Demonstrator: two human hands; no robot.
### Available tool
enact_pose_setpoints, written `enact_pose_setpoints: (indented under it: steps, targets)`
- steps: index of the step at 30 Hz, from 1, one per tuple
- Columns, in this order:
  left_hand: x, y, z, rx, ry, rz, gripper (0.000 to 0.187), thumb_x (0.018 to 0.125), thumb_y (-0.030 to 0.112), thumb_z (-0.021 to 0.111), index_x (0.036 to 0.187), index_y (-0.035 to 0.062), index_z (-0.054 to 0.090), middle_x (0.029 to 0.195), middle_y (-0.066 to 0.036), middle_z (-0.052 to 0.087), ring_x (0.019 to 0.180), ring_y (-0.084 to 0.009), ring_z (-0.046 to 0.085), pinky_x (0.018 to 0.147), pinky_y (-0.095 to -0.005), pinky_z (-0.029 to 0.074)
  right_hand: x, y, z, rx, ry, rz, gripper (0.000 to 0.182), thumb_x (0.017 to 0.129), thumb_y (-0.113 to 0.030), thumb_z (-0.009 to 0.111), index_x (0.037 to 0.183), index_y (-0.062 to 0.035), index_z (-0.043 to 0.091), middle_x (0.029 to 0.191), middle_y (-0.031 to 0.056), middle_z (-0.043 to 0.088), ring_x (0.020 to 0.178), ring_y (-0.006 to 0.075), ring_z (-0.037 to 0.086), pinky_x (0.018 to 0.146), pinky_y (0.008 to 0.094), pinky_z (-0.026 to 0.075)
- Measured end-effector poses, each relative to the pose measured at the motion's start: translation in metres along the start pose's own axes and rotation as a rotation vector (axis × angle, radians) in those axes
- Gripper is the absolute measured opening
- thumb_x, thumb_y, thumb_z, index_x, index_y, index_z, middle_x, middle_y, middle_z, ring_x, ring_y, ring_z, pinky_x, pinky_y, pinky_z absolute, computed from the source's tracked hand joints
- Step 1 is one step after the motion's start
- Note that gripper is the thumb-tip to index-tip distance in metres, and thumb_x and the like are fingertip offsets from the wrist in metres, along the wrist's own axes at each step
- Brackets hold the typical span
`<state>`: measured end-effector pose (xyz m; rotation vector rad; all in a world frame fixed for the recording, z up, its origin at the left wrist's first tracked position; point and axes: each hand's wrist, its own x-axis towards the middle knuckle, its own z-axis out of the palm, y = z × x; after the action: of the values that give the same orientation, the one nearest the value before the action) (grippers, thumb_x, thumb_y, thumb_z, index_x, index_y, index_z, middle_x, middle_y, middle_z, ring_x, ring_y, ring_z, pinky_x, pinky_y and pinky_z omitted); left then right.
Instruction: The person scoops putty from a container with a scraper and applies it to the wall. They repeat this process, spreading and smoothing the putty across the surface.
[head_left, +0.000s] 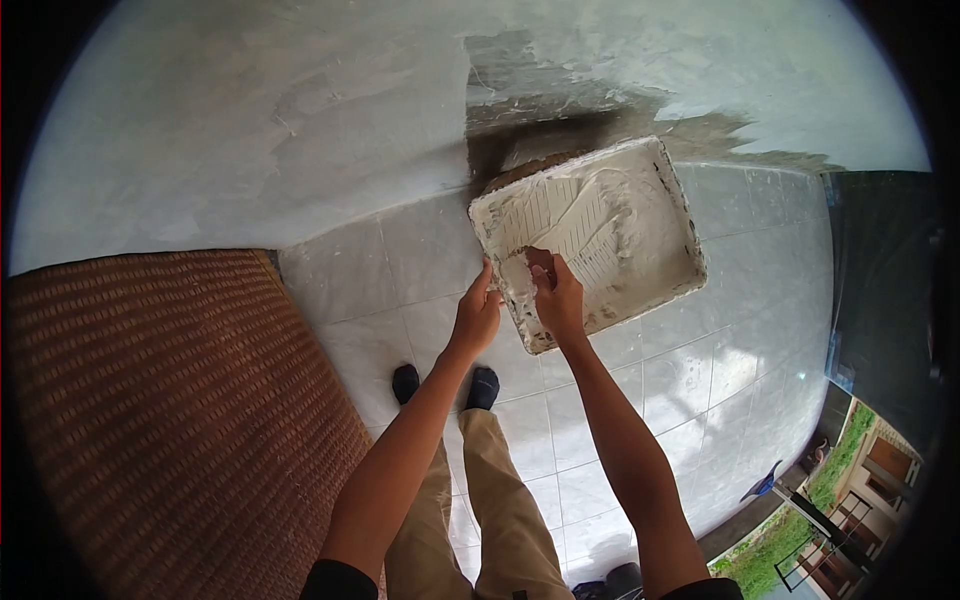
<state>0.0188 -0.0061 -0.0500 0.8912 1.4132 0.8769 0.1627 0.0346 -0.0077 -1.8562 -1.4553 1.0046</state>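
A rectangular tray (683, 215) with a ribbed bottom holds thick off-white paste (640, 220), mostly spread over its right part. My left hand (476, 318) is closed on the tray's left rim, thumb up along the edge. In my right hand (560, 298) is a small reddish-brown scraper (540, 260), pinched between thumb and fingers over the tray's left part. Its lower edge and any paste under it are partly hidden by my fingers.
A wall (350, 110) with patchy pale coating and a dark bare area rises beyond the tray. Brown woven matting (180, 400) lies at the left. Grey floor tiles (600, 430) run under my feet. A dark panel (885, 290) stands at the right.
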Motion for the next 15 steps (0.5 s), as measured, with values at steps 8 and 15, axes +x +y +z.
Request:
enact_pose_setpoints:
  steps: [8,15]
  targets:
    - [0.004,-0.002,0.001,-0.041,0.006,-0.022,0.058,0.092,0.007,0.041,0.149,-0.0014,0.029,0.118,-0.022,0.062,0.082,-0.0148,0.062,0.080,-0.0288,0.050,0.004,0.004,-0.005,0.022,-0.104,0.047,0.019,0.093,-0.014,0.061,0.104,0.0006,0.060,0.079,0.0099,0.066,0.067,0.0151,0.059,0.064,0.0305,0.047]
    - [0.004,0.005,0.000,-0.143,-0.011,-0.041,0.056,0.094,0.006,0.039,0.149,-0.0014,0.027,0.131,-0.022,0.055,0.097,-0.0151,0.062,0.089,-0.0307,0.052,0.011,0.027,-0.016,0.214,-0.146,0.076,0.024,0.093,-0.018,0.062,0.109,0.0003,0.061,0.084,0.0104,0.068,0.074,0.0179,0.063,0.069,0.0317,0.048]
